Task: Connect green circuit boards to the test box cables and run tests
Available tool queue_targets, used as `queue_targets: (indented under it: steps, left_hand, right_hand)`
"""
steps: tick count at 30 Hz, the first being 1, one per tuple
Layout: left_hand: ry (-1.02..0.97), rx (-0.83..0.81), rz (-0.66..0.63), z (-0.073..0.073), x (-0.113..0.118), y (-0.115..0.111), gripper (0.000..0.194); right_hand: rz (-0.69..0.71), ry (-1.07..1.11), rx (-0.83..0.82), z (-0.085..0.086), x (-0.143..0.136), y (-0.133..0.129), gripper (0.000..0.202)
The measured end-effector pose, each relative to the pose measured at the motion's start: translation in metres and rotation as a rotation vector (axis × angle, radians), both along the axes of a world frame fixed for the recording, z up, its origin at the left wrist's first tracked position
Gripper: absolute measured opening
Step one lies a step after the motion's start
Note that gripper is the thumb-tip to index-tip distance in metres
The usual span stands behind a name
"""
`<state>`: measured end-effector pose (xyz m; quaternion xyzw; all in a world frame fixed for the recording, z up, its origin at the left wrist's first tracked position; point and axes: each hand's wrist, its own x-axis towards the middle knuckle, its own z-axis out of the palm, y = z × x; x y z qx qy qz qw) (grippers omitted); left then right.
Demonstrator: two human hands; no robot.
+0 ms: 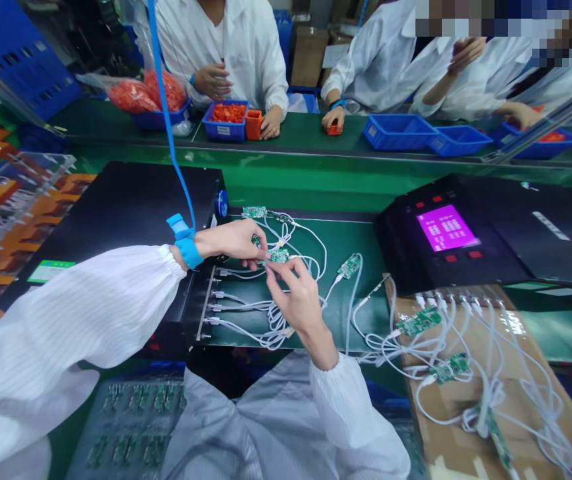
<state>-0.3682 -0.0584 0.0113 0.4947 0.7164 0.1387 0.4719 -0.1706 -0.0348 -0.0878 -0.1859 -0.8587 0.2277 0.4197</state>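
Observation:
My left hand [236, 240], with a blue strap at its wrist, has its fingers closed at the left end of a small green circuit board [279, 256]. From below, my right hand [297, 293] pinches at the same board with thumb and fingertips. A bit of green also shows behind my left fingers; I cannot tell whether it is a second board. White cables [271, 313] lie coiled under and beside both hands. Beyond them lies another circuit board [255, 212], and a further circuit board [349, 266] with a white plug sits to the right.
A black box with cable ports [206, 303] stands left. A black tester with a magenta screen [447, 227] stands right, above cardboard [446, 427] holding several wired boards. A tray of boards [126, 427] is low left. Co-workers handle orange parts beside blue bins [400, 132] across the bench.

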Motion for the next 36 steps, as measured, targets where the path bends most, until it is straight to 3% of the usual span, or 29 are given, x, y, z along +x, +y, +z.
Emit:
queue_targets:
  steps: [16,24,36]
  left_hand:
    - [0.033,0.046,0.012,0.006,0.007,-0.002,0.015]
    - [0.012,0.110,0.044,0.004,0.013,-0.005,0.008]
    - [-0.060,0.128,0.090,0.005,0.017,-0.003,0.003]
  right_hand:
    - [-0.014,-0.018,-0.019,0.001,-0.003,-0.002,0.014]
    - [-0.037,0.008,0.053,0.000,-0.003,-0.004,0.015]
    - [-0.003,0.058,-0.026,0.002,0.000,0.001,0.017]
